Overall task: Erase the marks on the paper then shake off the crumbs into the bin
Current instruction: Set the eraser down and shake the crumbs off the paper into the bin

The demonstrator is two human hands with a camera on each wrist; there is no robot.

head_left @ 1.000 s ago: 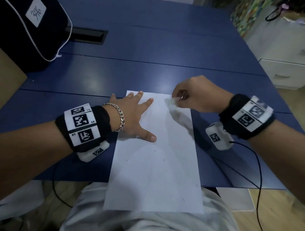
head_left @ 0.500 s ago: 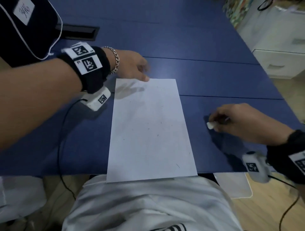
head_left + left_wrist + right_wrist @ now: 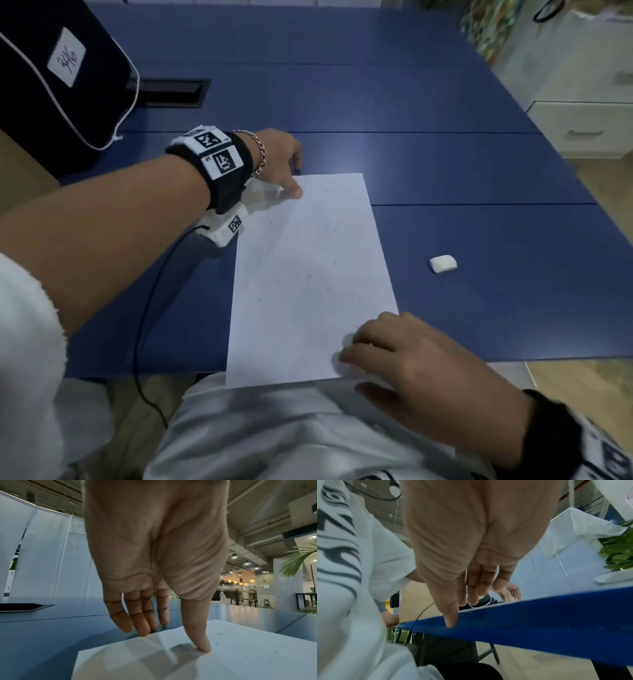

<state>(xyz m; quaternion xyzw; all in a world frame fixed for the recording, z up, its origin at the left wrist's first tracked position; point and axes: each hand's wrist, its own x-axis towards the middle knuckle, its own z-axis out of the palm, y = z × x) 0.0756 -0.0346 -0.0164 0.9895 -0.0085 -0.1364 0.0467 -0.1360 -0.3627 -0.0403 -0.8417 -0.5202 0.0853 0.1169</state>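
A white sheet of paper [image 3: 311, 274] with a few faint dark specks lies on the blue table [image 3: 479, 171], its near edge hanging just over the table's front. My left hand [image 3: 296, 178] is at the far left corner. Its thumb [image 3: 204, 649] presses the sheet, and its straight fingers [image 3: 144, 631] touch the table at the paper's far edge, where the paper [image 3: 240, 649] bulges slightly. My right hand [image 3: 352, 371] lies over the near right corner with fingers on top and thumb [image 3: 452, 623] down by the table's front edge. The white eraser [image 3: 443, 263] lies alone to the right.
A black bag [image 3: 51, 85] with a white label stands at the far left, beside a dark cable slot [image 3: 171, 92]. White drawers [image 3: 582, 126] stand off the table's right side. A black cable [image 3: 150, 308] hangs from my left wrist. No bin shows.
My right hand has put the eraser down on the table and come to the paper's near right corner. My left hand moved from the middle of the sheet to its far left corner.
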